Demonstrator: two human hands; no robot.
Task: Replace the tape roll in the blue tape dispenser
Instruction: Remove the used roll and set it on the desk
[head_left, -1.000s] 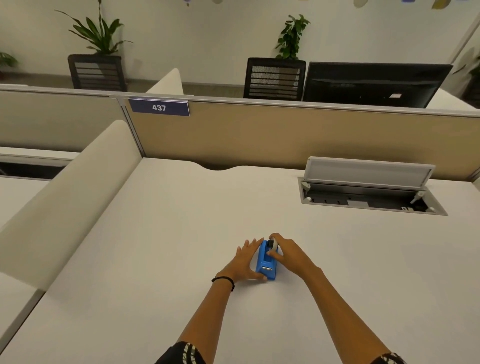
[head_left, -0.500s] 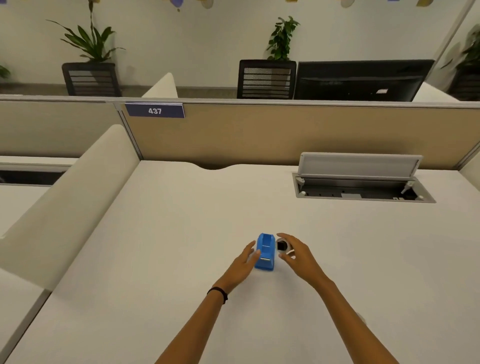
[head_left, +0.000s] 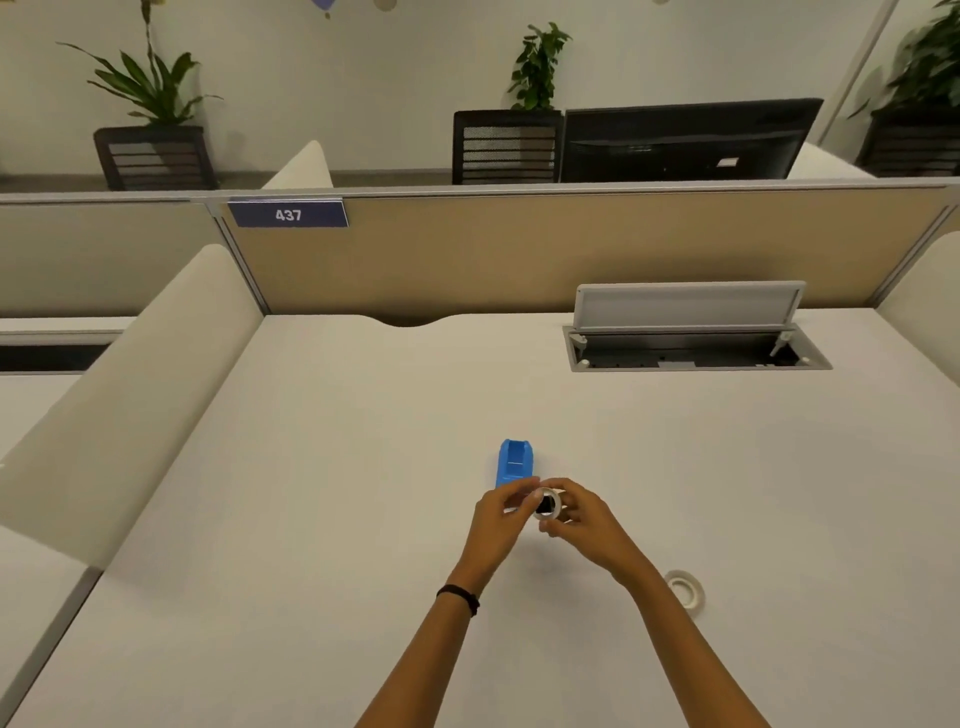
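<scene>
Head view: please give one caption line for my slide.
Both hands hold a small tape roll near the empty blue plastic dispenser.

- Soft, even indoor light from above, warm tint on the desk.
- Faint shadows only, close under both hands' forearms.
- No glare near the grip.
- Slight overall softness; fingers blur a little.
- Wide-angle bending curves the partition far beyond the grip.
</scene>
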